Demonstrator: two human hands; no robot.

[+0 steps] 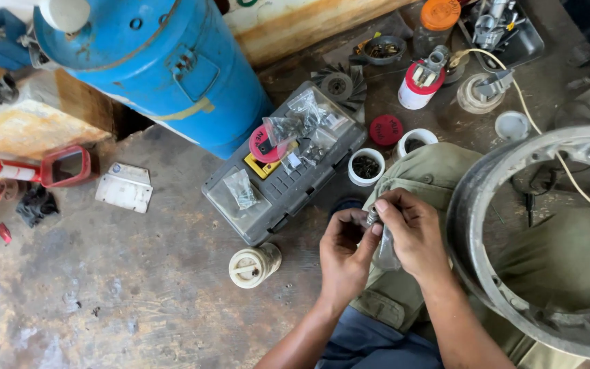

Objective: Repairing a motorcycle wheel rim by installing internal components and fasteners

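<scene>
the left hand [345,249] and the right hand [412,232] meet over the person's knee, at about five o'clock from the middle of the view. the right hand's thumb and fingers are pinched on a small metal bolt [371,217], and a clear plastic bag [385,251] hangs under that hand. the left hand is curled, palm up, its fingertips touching the bolt from the nine o'clock side; whether it grips the bolt i cannot tell.

a grey tool case [283,164] lies on the concrete floor [138,287] at eleven o'clock from the hands, with small bags of parts and a red round lid on top. a blue gas cylinder [162,61] lies beyond it at eleven o'clock. a white jar [254,265] lies on its side at nine o'clock from the left hand. two white cups [366,167] of small parts stand at twelve o'clock. a grey metal wheel rim [476,205] rests at three o'clock, against the person's leg.
</scene>
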